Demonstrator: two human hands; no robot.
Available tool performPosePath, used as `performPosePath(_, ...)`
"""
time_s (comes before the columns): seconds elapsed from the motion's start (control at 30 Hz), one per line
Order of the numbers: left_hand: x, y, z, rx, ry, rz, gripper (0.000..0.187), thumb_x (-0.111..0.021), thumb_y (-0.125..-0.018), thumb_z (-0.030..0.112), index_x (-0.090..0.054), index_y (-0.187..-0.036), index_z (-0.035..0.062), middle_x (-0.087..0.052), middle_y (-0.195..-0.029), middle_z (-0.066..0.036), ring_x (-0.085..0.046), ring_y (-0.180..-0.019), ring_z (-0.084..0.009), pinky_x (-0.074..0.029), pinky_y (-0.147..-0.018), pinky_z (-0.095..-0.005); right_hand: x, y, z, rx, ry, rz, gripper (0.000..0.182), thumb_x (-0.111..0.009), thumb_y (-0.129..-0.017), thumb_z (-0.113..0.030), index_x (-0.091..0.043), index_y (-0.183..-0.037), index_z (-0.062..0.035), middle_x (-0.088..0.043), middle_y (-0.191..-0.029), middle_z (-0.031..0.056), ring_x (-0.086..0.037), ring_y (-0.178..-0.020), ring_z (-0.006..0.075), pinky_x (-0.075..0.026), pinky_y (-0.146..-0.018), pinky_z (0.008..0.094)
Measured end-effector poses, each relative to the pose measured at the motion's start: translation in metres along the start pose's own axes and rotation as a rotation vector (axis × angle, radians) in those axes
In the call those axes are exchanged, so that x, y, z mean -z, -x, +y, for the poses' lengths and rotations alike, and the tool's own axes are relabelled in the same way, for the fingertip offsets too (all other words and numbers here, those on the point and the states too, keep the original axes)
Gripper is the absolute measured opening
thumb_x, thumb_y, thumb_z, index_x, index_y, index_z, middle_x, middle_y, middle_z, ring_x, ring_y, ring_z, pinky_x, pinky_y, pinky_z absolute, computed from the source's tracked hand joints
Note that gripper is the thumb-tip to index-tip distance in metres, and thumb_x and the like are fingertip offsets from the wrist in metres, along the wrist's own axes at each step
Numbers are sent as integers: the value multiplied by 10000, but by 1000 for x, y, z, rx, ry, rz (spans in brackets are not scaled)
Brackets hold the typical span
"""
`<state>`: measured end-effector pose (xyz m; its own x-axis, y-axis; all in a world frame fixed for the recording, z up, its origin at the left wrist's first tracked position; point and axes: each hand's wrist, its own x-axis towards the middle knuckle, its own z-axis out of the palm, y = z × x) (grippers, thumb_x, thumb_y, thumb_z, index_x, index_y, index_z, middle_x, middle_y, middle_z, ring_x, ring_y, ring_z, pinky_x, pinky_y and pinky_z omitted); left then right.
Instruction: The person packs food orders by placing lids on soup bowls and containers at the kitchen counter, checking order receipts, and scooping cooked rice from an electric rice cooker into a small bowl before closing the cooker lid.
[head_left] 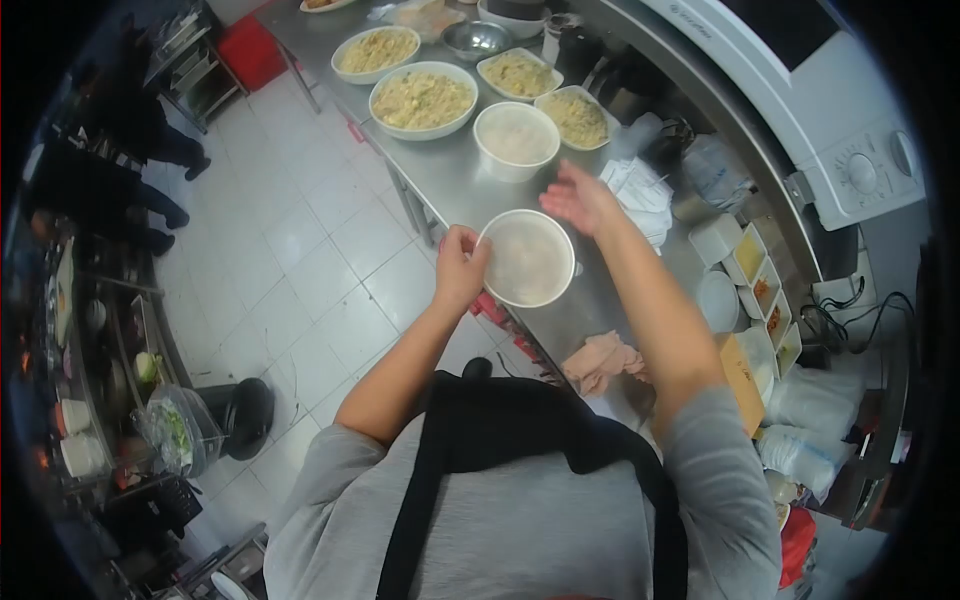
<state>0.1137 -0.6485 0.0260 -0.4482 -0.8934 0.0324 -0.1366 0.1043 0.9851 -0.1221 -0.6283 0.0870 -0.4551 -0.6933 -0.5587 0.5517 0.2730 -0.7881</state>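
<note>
my left hand has thumb and fingers closed on the rim of the near white container, which is at the left edge of the counter, though i cannot tell whether it rests there; my right hand is spread open, holding nothing, just beyond that container's far rim. the second white container stands farther along, and a pink cloth lies nearer me by that same edge.

Two lidded tubs — four yellow-heaped dishes — one pink cloth
</note>
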Motion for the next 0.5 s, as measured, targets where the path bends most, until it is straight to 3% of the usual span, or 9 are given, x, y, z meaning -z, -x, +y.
performPosePath(0.03,5,3,-1,52,66,14,197,-588,-842,167,-490,-961,45,-535,-857,-67,-535,-767,-154,-455,-684,-281,-13,-18,-2,17,92,96,512,-589,-863,-241,-331,-1235,-2,-383,-1221,223,-542,-935,379,-529,-735,448)
performPosePath(0.1,16,11,0,153,193,43,219,-580,-847,167,-473,-998,49,-525,-964,-80,-530,-846,-165,-447,-709,-287,-27,-36,-3,66,99,90,529,-579,-860,-218,-305,-1263,-13,-345,-1270,214,-518,-975,407,-527,-735,470)
performPosePath(0.13,21,14,-10,244,334,-19,327,-595,-802,153,-441,-1079,72,-476,-1083,-112,-522,-869,-194,-466,-754,-333,-31,-40,-2,92,100,89,539,-574,-858,-207,-292,-1277,-19,-326,-1294,209,-506,-995,421,-526,-735,481)
performPosePath(0.23,40,38,34,688,753,-201,494,-603,-768,118,-347,-1191,108,-433,-1162,-113,-525,-948,-221,-468,-812,-428,-25,-43,-1,87,10,63,501,-556,-853,-176,-315,-1264,-21,-287,-1332,181,-494,-1005,439,-523,-747,503)
performPosePath(0.33,45,51,26,629,788,-303,624,-605,-746,124,-254,-1262,146,-401,-1217,-101,-494,-1055,-248,-452,-838,-515,-13,-28,7,91,-90,98,416,-516,-850,-98,-344,-1214,6,-304,-1281,206,-476,-1051,409,-525,-781,519)
performPosePath(0.5,50,60,24,452,712,-337,671,-605,-757,181,-223,-1307,152,-420,-1233,-127,-456,-1123,-278,-426,-867,-539,12,41,1,169,-72,144,288,-496,-848,-61,-396,-1100,36,-423,-1154,199,-527,-1008,338,-532,-792,502)
